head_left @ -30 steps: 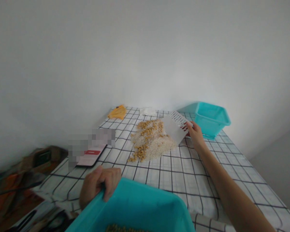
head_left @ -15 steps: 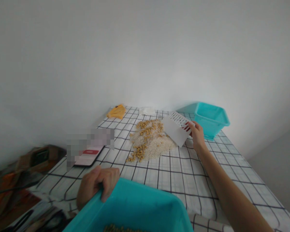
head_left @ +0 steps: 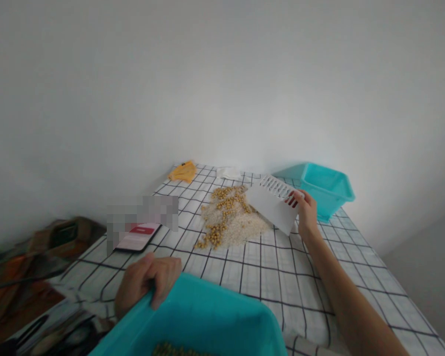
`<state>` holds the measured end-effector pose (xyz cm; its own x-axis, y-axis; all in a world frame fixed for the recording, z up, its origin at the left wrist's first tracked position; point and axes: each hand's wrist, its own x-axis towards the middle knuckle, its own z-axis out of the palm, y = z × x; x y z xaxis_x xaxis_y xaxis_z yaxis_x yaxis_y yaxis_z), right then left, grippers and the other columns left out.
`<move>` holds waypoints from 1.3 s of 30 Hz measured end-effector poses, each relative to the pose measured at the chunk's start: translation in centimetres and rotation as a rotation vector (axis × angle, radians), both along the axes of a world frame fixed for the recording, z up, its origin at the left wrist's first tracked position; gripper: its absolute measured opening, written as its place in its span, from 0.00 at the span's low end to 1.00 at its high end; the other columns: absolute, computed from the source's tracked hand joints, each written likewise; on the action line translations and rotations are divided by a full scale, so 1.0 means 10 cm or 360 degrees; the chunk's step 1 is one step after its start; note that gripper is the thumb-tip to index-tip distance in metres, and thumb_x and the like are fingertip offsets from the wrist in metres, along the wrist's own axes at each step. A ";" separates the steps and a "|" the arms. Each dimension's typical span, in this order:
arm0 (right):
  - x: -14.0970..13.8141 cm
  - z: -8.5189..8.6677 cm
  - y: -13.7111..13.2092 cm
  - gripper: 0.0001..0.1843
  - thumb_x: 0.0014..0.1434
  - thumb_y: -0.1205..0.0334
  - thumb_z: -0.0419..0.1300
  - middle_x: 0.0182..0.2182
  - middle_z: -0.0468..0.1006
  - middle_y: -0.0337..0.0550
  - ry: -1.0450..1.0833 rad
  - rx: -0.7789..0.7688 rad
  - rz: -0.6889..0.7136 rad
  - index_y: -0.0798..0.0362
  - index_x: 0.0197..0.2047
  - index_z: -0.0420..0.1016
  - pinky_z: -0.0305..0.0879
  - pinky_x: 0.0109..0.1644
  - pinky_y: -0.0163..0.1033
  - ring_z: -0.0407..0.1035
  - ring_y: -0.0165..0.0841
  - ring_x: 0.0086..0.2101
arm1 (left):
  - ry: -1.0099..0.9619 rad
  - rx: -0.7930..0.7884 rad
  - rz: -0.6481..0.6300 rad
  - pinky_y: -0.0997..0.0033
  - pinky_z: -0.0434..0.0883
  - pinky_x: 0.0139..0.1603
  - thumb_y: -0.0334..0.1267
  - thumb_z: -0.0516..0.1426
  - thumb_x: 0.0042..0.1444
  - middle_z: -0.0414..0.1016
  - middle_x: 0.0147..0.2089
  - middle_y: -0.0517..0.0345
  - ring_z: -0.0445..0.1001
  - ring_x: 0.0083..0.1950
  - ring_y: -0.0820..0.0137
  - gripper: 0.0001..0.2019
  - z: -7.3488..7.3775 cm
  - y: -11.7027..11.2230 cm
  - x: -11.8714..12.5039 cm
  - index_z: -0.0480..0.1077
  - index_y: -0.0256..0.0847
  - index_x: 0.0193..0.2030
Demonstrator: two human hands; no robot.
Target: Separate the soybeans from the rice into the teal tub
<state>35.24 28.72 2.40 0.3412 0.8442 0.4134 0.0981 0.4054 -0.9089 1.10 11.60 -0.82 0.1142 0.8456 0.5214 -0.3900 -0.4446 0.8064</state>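
My left hand [head_left: 148, 282] is wrapped over the rim of a turquoise plastic basin [head_left: 215, 301] at the bottom of the view. Greenish-yellow beans [head_left: 178, 349] lie in that basin. My right hand [head_left: 308, 212] grips the edge of a flat white plastic panel [head_left: 272, 202] with rows of slots, tilted above the table. Its left edge overlaps a spread heap where yellow soybeans [head_left: 215, 236] lie mixed with white rice-like grains [head_left: 246, 228]. Whether the panel touches the heap I cannot tell.
A second turquoise basin [head_left: 328, 185] stands at the back right. On the checked tablecloth [head_left: 203, 267] are a phone [head_left: 137, 239], partly blurred out, a yellow cloth-like item [head_left: 183, 173] and white tissue [head_left: 228, 173]. Boxes [head_left: 65, 235] and clutter lie beyond the left edge.
My right hand has moved slightly right and toward me, and the slotted panel has turned flatter, its near corner lower. My left hand stays on the basin rim.
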 end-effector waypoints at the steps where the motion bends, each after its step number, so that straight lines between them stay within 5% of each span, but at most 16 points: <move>1: 0.01 0.01 0.00 0.15 0.55 0.46 0.61 0.22 0.74 0.38 -0.0027 0.0027 -0.0024 0.50 0.29 0.74 0.56 0.32 0.40 0.63 0.34 0.24 | -0.0006 -0.0029 -0.0006 0.67 0.62 0.25 0.41 0.38 0.73 0.58 0.11 0.59 0.56 0.16 0.72 0.35 -0.01 -0.02 -0.04 0.63 0.41 0.12; 6: 0.00 0.07 -0.04 0.15 0.56 0.46 0.62 0.23 0.73 0.37 0.0044 0.0169 -0.0092 0.50 0.31 0.73 0.55 0.32 0.39 0.61 0.32 0.24 | 0.0059 -0.0290 0.0064 0.66 0.67 0.32 0.43 0.40 0.72 0.64 0.12 0.58 0.61 0.18 0.70 0.36 -0.05 -0.14 -0.37 0.68 0.42 0.13; 12: -0.13 0.14 -0.12 0.13 0.49 0.51 0.67 0.21 0.66 0.34 0.0443 0.0054 0.0153 0.50 0.27 0.72 0.50 0.28 0.37 0.54 0.29 0.23 | 0.0340 -0.0132 -0.0144 0.61 0.70 0.35 0.48 0.39 0.73 0.67 0.13 0.56 0.65 0.19 0.67 0.36 -0.11 -0.10 -0.67 0.69 0.43 0.14; 16: -0.31 0.16 -0.27 0.17 0.50 0.49 0.69 0.20 0.64 0.34 0.0332 -0.0151 0.0490 0.51 0.24 0.70 0.49 0.26 0.36 0.54 0.29 0.22 | 0.0294 -0.0116 -0.0089 0.64 0.68 0.33 0.47 0.40 0.73 0.65 0.14 0.58 0.63 0.19 0.70 0.34 -0.12 -0.08 -0.65 0.65 0.42 0.15; 22: -0.56 0.18 -0.49 0.19 0.59 0.44 0.65 0.21 0.71 0.36 -0.0176 -0.0100 0.0872 0.51 0.28 0.74 0.57 0.29 0.36 0.63 0.31 0.24 | 0.0245 -0.0162 -0.0088 0.63 0.63 0.31 0.48 0.40 0.73 0.62 0.12 0.58 0.59 0.18 0.70 0.35 -0.11 -0.09 -0.56 0.64 0.42 0.14; 39: -0.61 0.19 -0.57 0.20 0.63 0.43 0.61 0.23 0.74 0.38 -0.0424 -0.0048 0.0994 0.51 0.30 0.75 0.62 0.31 0.36 0.66 0.31 0.25 | 0.0101 -0.0259 0.0036 0.61 0.59 0.29 0.48 0.40 0.72 0.57 0.11 0.57 0.57 0.19 0.68 0.36 -0.13 -0.11 -0.47 0.60 0.42 0.11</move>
